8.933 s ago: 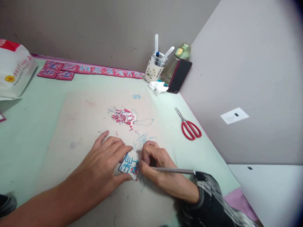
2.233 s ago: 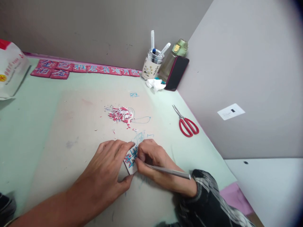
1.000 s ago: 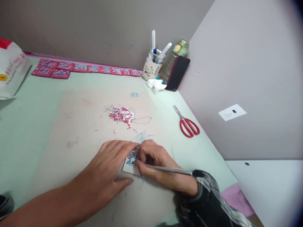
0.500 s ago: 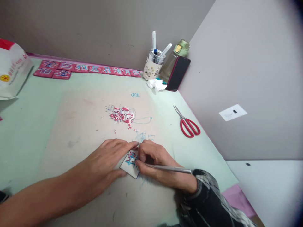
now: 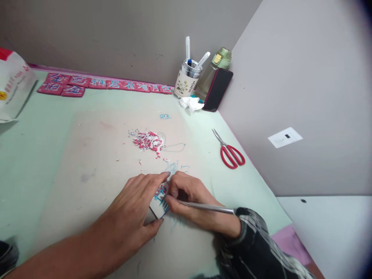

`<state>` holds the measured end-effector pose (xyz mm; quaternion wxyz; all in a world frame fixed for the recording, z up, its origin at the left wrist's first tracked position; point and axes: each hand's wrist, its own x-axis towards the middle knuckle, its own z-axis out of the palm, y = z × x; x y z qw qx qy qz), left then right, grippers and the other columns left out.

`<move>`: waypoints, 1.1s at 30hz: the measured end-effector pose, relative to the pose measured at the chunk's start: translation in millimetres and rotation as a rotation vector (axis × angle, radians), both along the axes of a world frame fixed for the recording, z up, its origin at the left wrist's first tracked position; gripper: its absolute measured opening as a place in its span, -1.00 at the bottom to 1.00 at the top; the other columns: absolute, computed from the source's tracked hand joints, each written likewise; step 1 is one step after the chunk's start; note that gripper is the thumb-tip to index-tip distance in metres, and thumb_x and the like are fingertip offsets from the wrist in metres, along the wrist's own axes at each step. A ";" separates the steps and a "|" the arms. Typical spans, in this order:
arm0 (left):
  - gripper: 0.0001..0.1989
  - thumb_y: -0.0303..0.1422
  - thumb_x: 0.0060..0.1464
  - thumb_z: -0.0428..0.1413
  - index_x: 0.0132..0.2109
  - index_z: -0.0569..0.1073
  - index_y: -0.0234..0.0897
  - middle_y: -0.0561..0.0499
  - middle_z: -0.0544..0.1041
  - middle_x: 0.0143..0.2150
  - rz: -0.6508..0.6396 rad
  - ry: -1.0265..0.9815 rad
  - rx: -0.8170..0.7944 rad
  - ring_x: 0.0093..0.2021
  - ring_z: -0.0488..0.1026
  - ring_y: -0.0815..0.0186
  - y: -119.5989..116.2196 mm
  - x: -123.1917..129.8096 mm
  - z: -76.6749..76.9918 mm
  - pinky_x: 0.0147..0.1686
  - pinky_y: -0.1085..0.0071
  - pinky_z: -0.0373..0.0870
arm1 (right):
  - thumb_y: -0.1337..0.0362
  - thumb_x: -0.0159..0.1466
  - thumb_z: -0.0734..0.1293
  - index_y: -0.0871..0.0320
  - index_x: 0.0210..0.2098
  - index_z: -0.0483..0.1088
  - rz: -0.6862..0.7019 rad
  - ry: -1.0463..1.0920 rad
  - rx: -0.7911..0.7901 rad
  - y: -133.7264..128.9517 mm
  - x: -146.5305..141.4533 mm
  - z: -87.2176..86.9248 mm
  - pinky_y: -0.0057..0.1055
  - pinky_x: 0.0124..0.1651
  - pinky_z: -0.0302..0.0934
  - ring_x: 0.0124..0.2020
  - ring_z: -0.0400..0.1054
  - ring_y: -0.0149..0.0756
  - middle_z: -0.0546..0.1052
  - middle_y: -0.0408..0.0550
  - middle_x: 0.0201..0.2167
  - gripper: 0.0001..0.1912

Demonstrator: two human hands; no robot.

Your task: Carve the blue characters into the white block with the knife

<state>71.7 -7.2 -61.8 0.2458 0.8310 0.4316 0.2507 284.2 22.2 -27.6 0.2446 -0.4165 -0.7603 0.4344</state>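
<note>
A small white tile (image 5: 157, 209) with blue and red character strokes lies on the grey-beige board (image 5: 95, 155). My left hand (image 5: 136, 201) grips it, fingers at its upper edge and thumb at its lower corner. Closed round a slim silver pen-like tool (image 5: 207, 207), my right hand (image 5: 192, 197) rests against the tile's right side. The tool's tip is hidden by my fingers. Beyond both hands sits a pile of red and white shavings (image 5: 149, 142).
Red tiles with pale blue characters (image 5: 113, 84) line the back wall. Red-handled scissors (image 5: 228, 151) lie at right. A pen jar (image 5: 186, 81), bottle (image 5: 222, 58), phone (image 5: 218, 90) and crumpled tissue (image 5: 190, 103) stand behind. A white bag (image 5: 17, 87) is at left.
The tile has turned a little, and my left thumb has moved right to its lower corner. My right hand still holds the tool in nearly the same place.
</note>
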 end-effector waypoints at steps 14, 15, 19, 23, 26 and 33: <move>-0.23 -0.47 0.19 0.13 0.44 0.01 -0.01 -0.05 0.43 0.35 -0.073 -0.016 -0.097 0.32 0.37 -0.01 1.0 -10.7 -6.2 0.31 -0.04 0.36 | 0.41 0.31 0.28 0.06 -0.45 0.09 0.016 -0.061 0.087 -1.3 -5.3 2.1 -0.39 -0.31 0.06 -0.41 0.15 -0.34 0.28 -0.21 -0.46 -0.71; -0.22 -0.45 0.20 0.14 0.45 0.01 -0.01 -0.05 0.43 0.35 -0.077 -0.016 -0.093 0.33 0.36 -0.02 1.5 -12.0 -6.8 0.32 -0.05 0.35 | 0.43 0.31 0.27 0.05 -0.44 0.08 0.039 -0.076 0.099 -1.0 -5.5 3.9 -0.39 -0.31 0.06 -0.40 0.14 -0.34 0.27 -0.21 -0.46 -0.71; -0.22 -0.45 0.24 0.15 0.47 -0.02 -0.01 -0.07 0.45 0.30 -0.120 0.014 -0.079 0.30 0.38 0.01 4.8 -16.6 -5.8 0.28 0.01 0.41 | 0.48 0.30 0.26 0.05 -0.42 0.05 0.115 -0.095 0.130 1.9 -5.5 11.0 -0.38 -0.28 0.07 -0.40 0.12 -0.35 0.27 -0.21 -0.44 -0.70; -0.22 -0.44 0.27 0.13 0.48 -0.05 -0.01 -0.08 0.46 0.25 -0.142 0.022 -0.096 0.25 0.40 0.01 6.0 -17.6 -3.6 0.22 0.03 0.45 | 0.49 0.28 0.27 0.05 -0.41 0.05 0.142 -0.090 0.124 4.4 -5.0 13.8 -0.37 -0.26 0.08 -0.41 0.12 -0.36 0.27 -0.22 -0.44 -0.69; -0.25 -0.45 0.25 0.13 0.46 0.02 -0.03 -0.09 0.47 0.23 -0.113 0.010 -0.118 0.21 0.41 -0.02 4.6 -16.1 -4.2 0.20 0.00 0.43 | 0.50 0.27 0.27 0.05 -0.42 0.06 0.150 -0.089 0.116 5.2 -4.1 13.5 -0.37 -0.27 0.09 -0.40 0.12 -0.36 0.28 -0.23 -0.44 -0.69; -0.24 -0.48 0.20 0.15 0.45 0.06 -0.04 -0.06 0.49 0.20 -0.097 -0.022 -0.115 0.19 0.41 -0.01 4.4 -13.7 -4.1 0.19 0.01 0.41 | 0.49 0.27 0.28 0.05 -0.43 0.06 0.148 -0.081 0.099 5.7 -1.9 13.0 -0.35 -0.26 0.11 -0.40 0.14 -0.35 0.28 -0.23 -0.46 -0.69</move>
